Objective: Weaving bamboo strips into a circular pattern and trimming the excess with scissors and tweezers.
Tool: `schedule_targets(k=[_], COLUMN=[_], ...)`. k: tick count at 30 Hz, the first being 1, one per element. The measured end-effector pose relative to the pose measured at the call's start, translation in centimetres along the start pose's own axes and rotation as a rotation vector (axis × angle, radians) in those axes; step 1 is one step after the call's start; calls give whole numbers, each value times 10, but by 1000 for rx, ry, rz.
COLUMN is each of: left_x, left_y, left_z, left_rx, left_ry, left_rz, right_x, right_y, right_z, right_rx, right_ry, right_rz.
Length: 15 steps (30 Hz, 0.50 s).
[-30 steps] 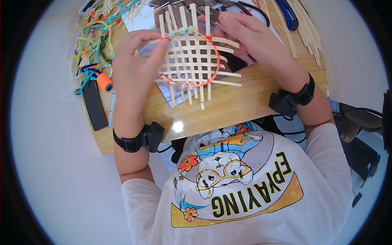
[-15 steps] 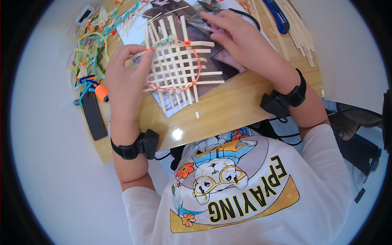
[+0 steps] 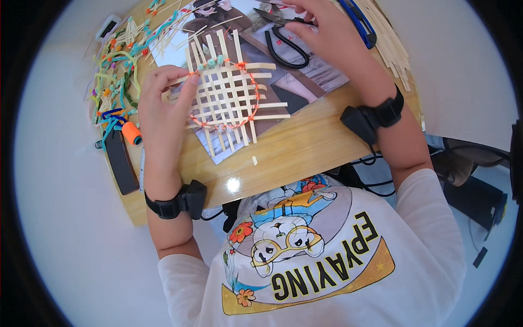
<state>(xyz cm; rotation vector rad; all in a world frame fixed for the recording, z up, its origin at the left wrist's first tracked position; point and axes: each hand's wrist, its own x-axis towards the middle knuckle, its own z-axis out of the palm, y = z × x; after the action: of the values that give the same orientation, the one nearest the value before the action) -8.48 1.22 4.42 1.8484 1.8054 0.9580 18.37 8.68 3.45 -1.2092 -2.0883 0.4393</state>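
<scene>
My left hand [image 3: 166, 103] is closed at the left edge of a woven lattice of pale bamboo strips [image 3: 231, 92], thumb and fingers pinching it. Orange cord rings the lattice in a rough circle, and several pale teal beads [image 3: 211, 62] sit along its far side. Up at the far edge, my right hand [image 3: 324, 30] has its thumb and fingers around one handle of the scissors [image 3: 287, 60]. The other black handle loop lies toward me. Part of this grip runs out of the picture.
Under the lattice lie printed picture sheets [image 3: 327, 79] on a wooden table [image 3: 294, 136]. A blue utility knife [image 3: 359, 22] and bamboo strips [image 3: 395, 52] are at the far right. Left are coloured pipe cleaners and beads [image 3: 117, 76], an orange thread spool [image 3: 131, 133] and a dark flat bar [image 3: 121, 163].
My right hand has moved away from me. The scissors have turned, so a handle loop now shows on the near side. My left hand keeps its pinch on the lattice.
</scene>
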Motion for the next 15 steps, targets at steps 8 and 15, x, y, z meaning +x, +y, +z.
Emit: schedule_targets(k=[8,15], left_x=[1,-2], left_y=[0,-2], left_z=[0,-4], left_rx=[-217,-361], left_ry=[117,144], left_rz=[-13,-6], right_x=[-17,-12], right_y=[28,8], right_z=[21,4], right_rx=[-317,-127], right_ry=[-93,-257], right_rz=[-55,96])
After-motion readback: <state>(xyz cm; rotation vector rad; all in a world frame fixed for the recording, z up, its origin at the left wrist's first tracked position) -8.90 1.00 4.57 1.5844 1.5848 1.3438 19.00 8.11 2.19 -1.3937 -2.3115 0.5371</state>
